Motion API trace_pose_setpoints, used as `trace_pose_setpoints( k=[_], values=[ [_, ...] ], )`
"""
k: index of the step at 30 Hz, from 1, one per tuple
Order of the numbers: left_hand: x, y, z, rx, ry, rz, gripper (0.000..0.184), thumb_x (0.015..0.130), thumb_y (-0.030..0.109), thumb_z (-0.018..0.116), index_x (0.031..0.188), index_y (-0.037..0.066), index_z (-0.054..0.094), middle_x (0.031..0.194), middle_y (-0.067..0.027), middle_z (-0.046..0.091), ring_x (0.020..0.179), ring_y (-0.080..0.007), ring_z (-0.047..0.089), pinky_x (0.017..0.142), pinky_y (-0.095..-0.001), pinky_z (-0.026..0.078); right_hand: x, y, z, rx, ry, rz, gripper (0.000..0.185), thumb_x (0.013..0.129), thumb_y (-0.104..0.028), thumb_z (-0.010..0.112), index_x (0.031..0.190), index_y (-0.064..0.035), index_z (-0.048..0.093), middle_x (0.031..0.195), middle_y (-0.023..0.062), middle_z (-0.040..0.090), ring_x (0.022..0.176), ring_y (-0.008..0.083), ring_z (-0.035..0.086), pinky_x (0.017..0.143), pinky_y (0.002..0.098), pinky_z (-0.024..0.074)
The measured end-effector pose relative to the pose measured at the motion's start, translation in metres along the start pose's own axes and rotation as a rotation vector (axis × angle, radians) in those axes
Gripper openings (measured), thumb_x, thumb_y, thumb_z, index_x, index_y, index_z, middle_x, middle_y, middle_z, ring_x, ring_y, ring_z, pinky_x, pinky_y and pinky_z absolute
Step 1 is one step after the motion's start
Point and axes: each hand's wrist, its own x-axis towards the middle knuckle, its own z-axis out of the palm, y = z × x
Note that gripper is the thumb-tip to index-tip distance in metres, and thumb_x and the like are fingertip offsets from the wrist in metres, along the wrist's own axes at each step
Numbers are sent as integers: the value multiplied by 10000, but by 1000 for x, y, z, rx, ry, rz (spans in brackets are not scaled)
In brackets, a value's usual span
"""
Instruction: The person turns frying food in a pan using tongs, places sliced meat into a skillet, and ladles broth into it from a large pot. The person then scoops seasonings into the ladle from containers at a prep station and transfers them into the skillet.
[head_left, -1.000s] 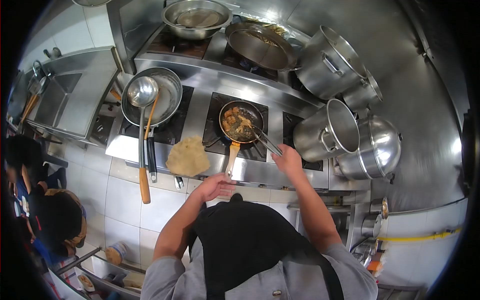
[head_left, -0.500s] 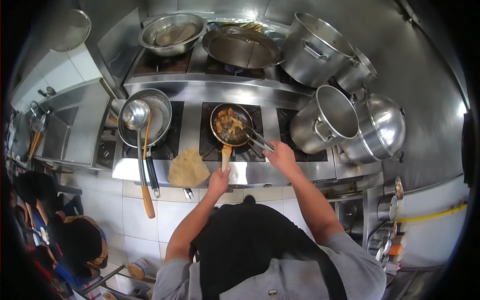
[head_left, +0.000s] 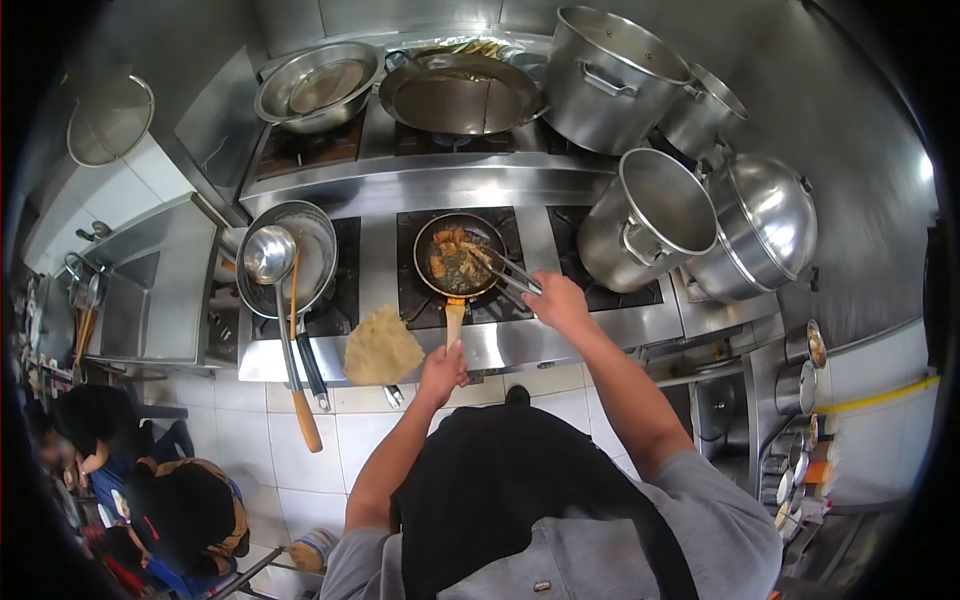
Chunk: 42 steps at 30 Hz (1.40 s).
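Moved since a second ago: the left hand (head_left: pixel 442 375), then open beside the end of the pan's handle, is now curled around that wooden handle (head_left: pixel 455 325), fingers wrapped and gripping it. The right hand (head_left: pixel 560 300) pinches metal tongs (head_left: pixel 512 276) between its fingers, the tips reaching down among the food.

The small black frying pan (head_left: pixel 455 222) sits over the middle front burner of a steel stove (head_left: pixel 378 240). In it, browned, irregular pieces (head_left: pixel 450 240) lie in dark, glistening, bubbling oil, mostly toward the upper left.

To the left, a larger pan (head_left: pixel 318 245) has something whitish across its bottom, liquid or coating, hard to tell. A steel ladle (head_left: pixel 268 255) and a thin wooden stick (head_left: pixel 294 290) rest in it. Between the two pans lies a flat tan piece (head_left: pixel 384 346), its material unclear, near the stove's front edge.

Behind, a steel basin (head_left: pixel 310 122) holds a round sieve (head_left: pixel 325 88), and beside it a wide pan (head_left: pixel 395 110) holds dark, reflective liquid. At right stand a tall open front pot (head_left: pixel 605 240) and a domed steel vessel (head_left: pixel 765 220).
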Motion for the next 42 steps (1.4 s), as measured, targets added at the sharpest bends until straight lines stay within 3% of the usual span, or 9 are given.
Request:
trace_pose_setpoints(
  k=[5, 10, 16, 25, 29, 32, 34, 37, 42],
  values=[
    [5, 1, -6, 9, -5, -17, 332, 1049, 401, 517, 952, 84, 501, 644, -28, 477, 513, -142, 458, 516, -326, 429, -6, 3, -1, 22, 0, 50, 289, 831, -291, 725, 985, -54, 668, 901, 199, 710, 915, 402, 682, 820, 500, 530],
    [5, 15, -12, 164, 25, -62, 371, 1041, 426, 513, 1085, 57, 517, 781, -64, 619, 632, -168, 612, 592, -330, 533, -5, 6, -4, -28, -6, 54, 282, 831, -291, 722, 966, -51, 661, 896, 209, 708, 907, 407, 682, 818, 505, 530],
    [-8, 21, -8, 107, 63, -52, 366, 1033, 424, 528, 1107, 66, 509, 804, -75, 628, 653, -172, 619, 601, -336, 550, 0, -1, -7, -47, 17, 13, 267, 829, -273, 718, 951, -42, 660, 878, 219, 703, 888, 413, 681, 803, 512, 535],
    [10, 16, 3, -54, 70, -71, 351, 1035, 408, 545, 1000, 62, 496, 651, -30, 472, 490, -127, 442, 458, -301, 388, -4, -4, -13, -89, 29, 9, 258, 831, -252, 727, 941, -31, 653, 871, 218, 705, 884, 413, 683, 799, 507, 539],
    [19, 6, 5, -31, 46, -64, 346, 1035, 404, 546, 1004, 64, 491, 653, -38, 487, 490, -142, 465, 452, -316, 406, -11, -1, -14, -129, 12, 25, 260, 838, -251, 726, 955, -34, 645, 879, 207, 711, 879, 405, 688, 793, 500, 542],
    [11, 7, 1, -28, 24, -56, 374, 1039, 430, 521, 1075, 58, 512, 731, -85, 579, 551, -187, 568, 502, -348, 487, -15, -4, -15, -150, -29, 15, 255, 846, -244, 716, 967, -34, 637, 871, 200, 711, 874, 401, 691, 779, 502, 541],
    [-7, 11, -6, -86, 38, -154, 458, 1036, 454, 509, 1211, 32, 526, 895, -148, 662, 731, -241, 674, 636, -376, 571, -18, -1, -9, -173, -18, -33, 249, 846, -240, 711, 963, -34, 635, 862, 196, 712, 869, 390, 695, 769, 500, 542],
    [-44, -5, -49, -48, -66, -250, 568, 1024, 484, 514, 1325, 2, 501, 1056, -192, 681, 899, -259, 693, 767, -374, 587, -18, -3, -4, -233, -8, -123, 219, 843, -217, 692, 952, -35, 633, 844, 190, 713, 848, 375, 704, 746, 497, 546],
    [-107, -78, -128, 92, 229, -214, 444, 988, 349, 590, 1211, -35, 597, 1033, -186, 699, 875, -260, 691, 755, -365, 570, 6, 0, 19, -316, 13, -254, 156, 828, -145, 649, 941, -38, 643, 841, 179, 723, 790, 363, 718, 703, 479, 560]
  ],
)
